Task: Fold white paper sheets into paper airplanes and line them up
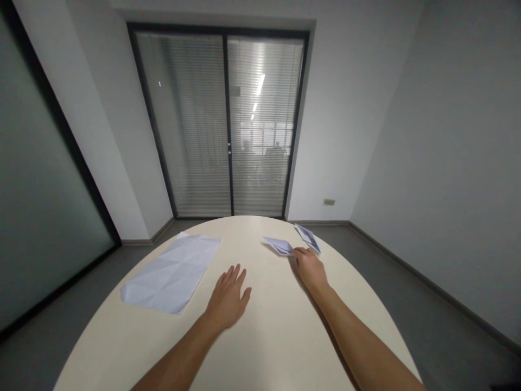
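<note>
My left hand lies flat on the cream table, palm down, fingers stretched out and holding nothing. A creased white sheet of paper lies unfolded to its left. My right hand reaches to the far right part of the table, its fingers curled and touching the near end of a folded white paper shape. A second folded paper shape lies just behind it near the table's far edge. Whether the right fingers pinch the paper or only rest on it is unclear.
The table is round-ended with its far edge close to a glass sliding door with blinds. Grey floor surrounds the table. A dark glass wall stands on the left, a plain wall on the right.
</note>
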